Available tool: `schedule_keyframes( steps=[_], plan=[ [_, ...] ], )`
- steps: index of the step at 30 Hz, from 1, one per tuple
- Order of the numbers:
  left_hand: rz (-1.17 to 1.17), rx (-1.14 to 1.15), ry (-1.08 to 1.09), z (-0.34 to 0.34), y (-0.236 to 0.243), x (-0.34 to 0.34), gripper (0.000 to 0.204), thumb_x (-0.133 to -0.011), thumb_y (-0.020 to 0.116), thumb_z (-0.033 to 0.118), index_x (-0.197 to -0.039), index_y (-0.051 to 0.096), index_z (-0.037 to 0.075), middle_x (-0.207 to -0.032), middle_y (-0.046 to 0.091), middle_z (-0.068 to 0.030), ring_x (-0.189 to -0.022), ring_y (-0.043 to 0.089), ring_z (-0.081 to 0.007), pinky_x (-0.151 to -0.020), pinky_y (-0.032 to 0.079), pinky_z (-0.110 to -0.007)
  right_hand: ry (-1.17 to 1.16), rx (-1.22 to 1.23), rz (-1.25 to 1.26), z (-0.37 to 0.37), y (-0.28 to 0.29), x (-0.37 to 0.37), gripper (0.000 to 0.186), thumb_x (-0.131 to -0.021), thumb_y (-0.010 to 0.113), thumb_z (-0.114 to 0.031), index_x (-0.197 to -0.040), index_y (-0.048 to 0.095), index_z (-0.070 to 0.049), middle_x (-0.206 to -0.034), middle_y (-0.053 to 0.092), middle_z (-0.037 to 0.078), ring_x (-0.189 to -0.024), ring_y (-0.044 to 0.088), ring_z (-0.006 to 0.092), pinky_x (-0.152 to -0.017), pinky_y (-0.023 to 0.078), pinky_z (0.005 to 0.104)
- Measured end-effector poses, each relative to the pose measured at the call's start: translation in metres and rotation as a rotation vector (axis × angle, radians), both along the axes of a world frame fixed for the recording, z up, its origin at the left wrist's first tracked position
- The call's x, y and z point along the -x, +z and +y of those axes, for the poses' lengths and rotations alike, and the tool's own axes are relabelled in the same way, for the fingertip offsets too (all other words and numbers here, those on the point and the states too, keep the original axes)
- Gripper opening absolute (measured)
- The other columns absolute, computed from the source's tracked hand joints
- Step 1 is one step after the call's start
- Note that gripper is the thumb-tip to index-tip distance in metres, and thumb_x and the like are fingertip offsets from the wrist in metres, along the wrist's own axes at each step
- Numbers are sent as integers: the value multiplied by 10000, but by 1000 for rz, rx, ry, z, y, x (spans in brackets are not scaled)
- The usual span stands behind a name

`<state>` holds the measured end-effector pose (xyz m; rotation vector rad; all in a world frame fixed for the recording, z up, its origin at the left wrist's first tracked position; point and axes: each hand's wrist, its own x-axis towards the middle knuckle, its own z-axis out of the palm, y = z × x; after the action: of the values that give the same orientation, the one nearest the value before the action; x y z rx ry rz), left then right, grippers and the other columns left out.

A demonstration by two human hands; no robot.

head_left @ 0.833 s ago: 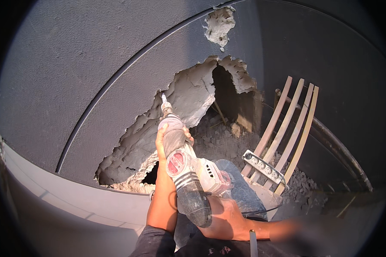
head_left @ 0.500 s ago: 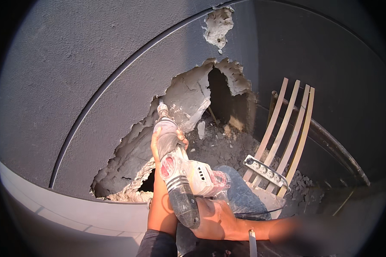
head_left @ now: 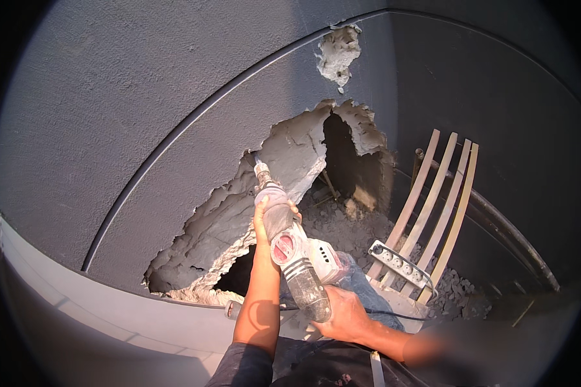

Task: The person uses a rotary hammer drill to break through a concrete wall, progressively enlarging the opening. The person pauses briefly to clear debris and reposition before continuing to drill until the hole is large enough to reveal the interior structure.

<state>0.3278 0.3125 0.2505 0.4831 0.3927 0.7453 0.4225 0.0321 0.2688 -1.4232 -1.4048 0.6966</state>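
The drill (head_left: 285, 248) lies between the hands: the left hand (head_left: 261, 222) is wrapped around the front body, nearer the bit (head_left: 258, 161); the right hand (head_left: 346, 313) grips the rear handle. The long axis slants from lower right to upper left, bit pointing forward at the upper-left rim of the hole (head_left: 294, 158). Tip contact cannot be confirmed.

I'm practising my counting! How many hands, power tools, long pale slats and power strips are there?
Hands (left hand and right hand): 2
Power tool: 1
Long pale slats: 4
Power strip: 1
Total: 8
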Motion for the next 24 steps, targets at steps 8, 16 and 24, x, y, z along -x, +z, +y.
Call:
schedule_keyframes(
  steps=[8, 16, 24],
  plan=[
    [158, -32, 17, -11, -14, -12, 533, -919, 652, 471, -1073, 617, -39, -943, 692, -186, -804, 706, -325, -740, 608, -453, 20, -21, 87, -14, -22, -21, 529, -714, 854, -162, -1149, 623, 31, -1025, 696, 234, -1003, 687, 454, -856, 555, 482],
    [391, 115, 233, -80, 19, -31, 399, -907, 766, 360, -1150, 657, 63, -941, 709, -94, -793, 721, -251, -711, 623, -428, 62, 252, 502, -75, -12, -45, 444, -756, 809, -94, -1166, 689, 27, -1017, 759, 186, -934, 763, 288, -843, 569, 357],
    [404, 112, 468, -141, 50, 1, 398, -935, 751, 335, -1171, 659, 27, -1009, 722, -112, -864, 740, -245, -786, 628, -416, 80, 248, 478, -108, 14, -55, 371, -794, 820, -86, -1126, 704, 31, -987, 769, 97, -884, 716, 143, -822, 557, 308]
  ],
)
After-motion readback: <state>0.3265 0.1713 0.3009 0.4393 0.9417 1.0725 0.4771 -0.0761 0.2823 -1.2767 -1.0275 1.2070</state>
